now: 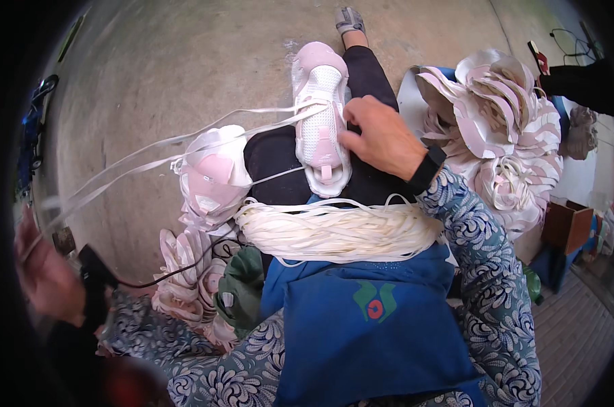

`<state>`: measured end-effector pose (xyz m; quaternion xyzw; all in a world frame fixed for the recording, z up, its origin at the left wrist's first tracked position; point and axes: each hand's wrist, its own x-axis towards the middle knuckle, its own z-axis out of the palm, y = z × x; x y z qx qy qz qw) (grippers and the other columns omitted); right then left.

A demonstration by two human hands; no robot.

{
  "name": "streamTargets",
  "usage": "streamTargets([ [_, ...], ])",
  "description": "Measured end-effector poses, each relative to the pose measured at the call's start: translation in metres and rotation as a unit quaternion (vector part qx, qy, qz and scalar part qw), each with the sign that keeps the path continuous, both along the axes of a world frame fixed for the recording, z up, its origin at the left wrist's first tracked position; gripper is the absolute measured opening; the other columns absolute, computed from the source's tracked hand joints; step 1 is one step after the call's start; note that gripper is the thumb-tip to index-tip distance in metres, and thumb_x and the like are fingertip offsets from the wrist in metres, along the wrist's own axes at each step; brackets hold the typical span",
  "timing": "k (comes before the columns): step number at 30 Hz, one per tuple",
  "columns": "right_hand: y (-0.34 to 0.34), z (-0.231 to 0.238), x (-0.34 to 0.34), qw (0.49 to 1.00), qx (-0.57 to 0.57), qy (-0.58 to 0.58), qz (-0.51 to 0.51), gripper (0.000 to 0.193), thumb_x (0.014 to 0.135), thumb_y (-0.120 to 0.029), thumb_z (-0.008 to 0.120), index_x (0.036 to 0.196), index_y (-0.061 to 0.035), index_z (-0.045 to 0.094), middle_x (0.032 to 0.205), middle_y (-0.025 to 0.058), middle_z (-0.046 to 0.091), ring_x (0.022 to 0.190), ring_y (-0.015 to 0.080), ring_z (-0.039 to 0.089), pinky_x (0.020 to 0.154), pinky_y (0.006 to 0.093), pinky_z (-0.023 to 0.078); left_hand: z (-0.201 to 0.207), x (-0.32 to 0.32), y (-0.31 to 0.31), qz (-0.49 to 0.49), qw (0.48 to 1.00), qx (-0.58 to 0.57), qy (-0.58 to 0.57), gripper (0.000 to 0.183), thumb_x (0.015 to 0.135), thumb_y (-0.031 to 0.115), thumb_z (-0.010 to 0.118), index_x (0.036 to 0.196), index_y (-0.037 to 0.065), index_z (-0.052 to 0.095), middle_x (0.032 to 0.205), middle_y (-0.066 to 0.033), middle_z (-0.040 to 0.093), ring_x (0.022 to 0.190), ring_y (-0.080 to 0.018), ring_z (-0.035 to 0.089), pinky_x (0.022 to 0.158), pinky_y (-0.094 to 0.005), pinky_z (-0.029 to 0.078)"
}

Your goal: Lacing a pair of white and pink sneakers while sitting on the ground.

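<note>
A pink and white shoe upper (324,129) lies lengthwise over my lap, its toe pointing away. My right hand (381,139) is at its right edge, fingers bent in against the side. White shoelaces (185,139) run from the upper's middle far out to the left, stretched nearly straight. At their far end is my left hand (49,271), raised and smeared by motion, with the laces at its fingers. A second pink and white upper (215,173) sits left of the first. Across my lap lies a thick bundle of cream laces (341,230).
A tall pile of pink and white uppers (497,122) stands at the right. More uppers (181,278) lie at the lower left beside a dark green cloth (242,292). A brown box (568,227) is at the right, and a blue apron (374,346) covers my lap.
</note>
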<state>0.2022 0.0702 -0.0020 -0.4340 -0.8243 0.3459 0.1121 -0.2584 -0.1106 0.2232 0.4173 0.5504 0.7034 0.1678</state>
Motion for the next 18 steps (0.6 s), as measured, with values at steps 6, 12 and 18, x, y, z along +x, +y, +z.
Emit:
streamTargets([
  [6,-0.003,0.065,-0.014,0.943,-0.11,0.304,-0.083,0.015,0.085,-0.01,0.064,0.094,0.0017,0.066,0.081,0.0082,0.062,0.069,0.0135,0.058,0.061,0.0256,0.045,-0.109,0.212,0.07,-0.156,0.949,-0.223,0.161,0.025,0.092,0.017,0.051,0.095,-0.003,0.066,0.088,-0.0106,0.066,0.079,-0.0171,0.06,0.071,-0.029,0.048],
  [12,-0.012,0.091,-0.023,0.937,0.011,0.348,-0.012,0.023,0.081,-0.01,0.07,0.101,0.0009,0.066,0.089,0.0101,0.062,0.079,0.0174,0.062,0.069,0.0266,0.048,-0.12,0.282,0.104,-0.269,0.936,-0.185,0.129,0.012,0.09,0.007,0.057,0.094,-0.002,0.064,0.076,-0.0118,0.058,0.064,-0.0216,0.058,0.058,-0.0306,0.044],
  [18,-0.013,0.085,-0.025,0.934,0.045,0.355,0.009,0.016,0.085,-0.007,0.066,0.097,0.0018,0.066,0.087,0.0099,0.062,0.077,0.0171,0.061,0.068,0.0271,0.049,-0.135,0.288,0.101,-0.256,0.94,-0.171,0.145,0.013,0.091,0.008,0.055,0.095,-0.002,0.063,0.075,-0.0118,0.058,0.065,-0.0216,0.058,0.059,-0.0311,0.044],
])
